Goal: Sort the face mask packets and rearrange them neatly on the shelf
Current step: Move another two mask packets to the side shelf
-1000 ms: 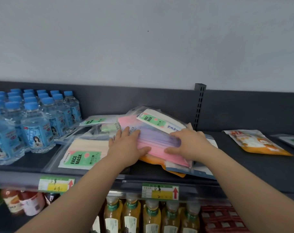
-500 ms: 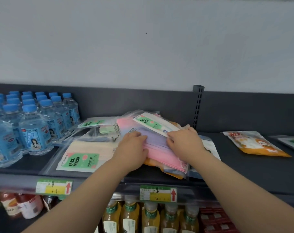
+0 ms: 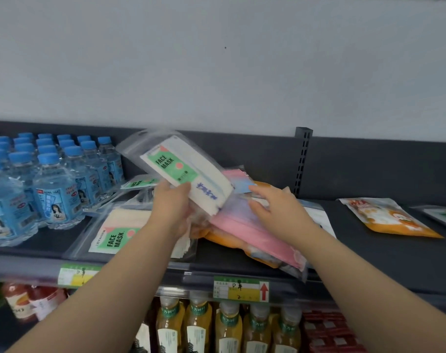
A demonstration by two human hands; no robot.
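Observation:
My left hand [image 3: 173, 207] grips a white face mask packet [image 3: 189, 171] with a green label and holds it tilted above the pile. My right hand [image 3: 278, 210] rests with relaxed fingers on the pink and purple packet [image 3: 245, 225] that tops a loose stack in the middle of the dark shelf [image 3: 369, 256]. An orange packet [image 3: 217, 236] shows under the pink one. A cream packet [image 3: 120, 228] with a green label lies flat to the left, and another green-labelled packet [image 3: 138, 183] lies behind it.
Several blue-capped water bottles [image 3: 51, 182] stand at the left of the shelf. An orange and white packet [image 3: 387, 217] lies at the right, with another packet [image 3: 443, 215] at the edge. Price tags [image 3: 241, 289] hang on the shelf front; tea bottles [image 3: 227, 327] stand below.
My left hand has lifted the white green-labelled packet off the top of the stack and raised it to the left. My right hand stayed on the pink packet, fingers more spread.

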